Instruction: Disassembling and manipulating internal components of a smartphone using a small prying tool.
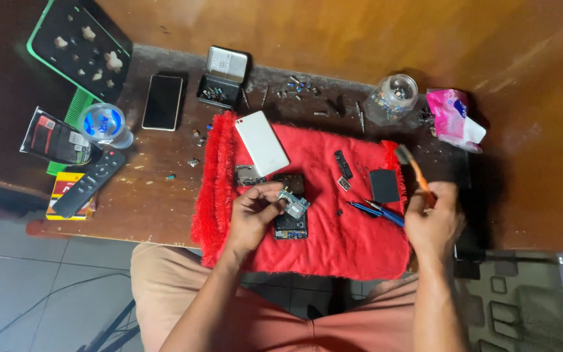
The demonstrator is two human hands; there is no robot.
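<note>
Nearest, the left hand (253, 212) pinches a small circuit board (294, 205) between thumb and fingers just above an opened dark phone body (290, 225) lying on the red cloth (333, 241), while the right hand (433, 221) is closed around the orange handle of a small brush (414, 167), bristles pointing away, over the cloth's right edge. Between the hands lie blue tweezers (376, 211), with a dark square part (384, 186) just beyond them. Farther off, a white phone back cover (261, 143) rests on the cloth's far left corner, and at the table's (158, 195) far edge stand an open metal tin (223, 77) and a glass jar (392, 98).
</note>
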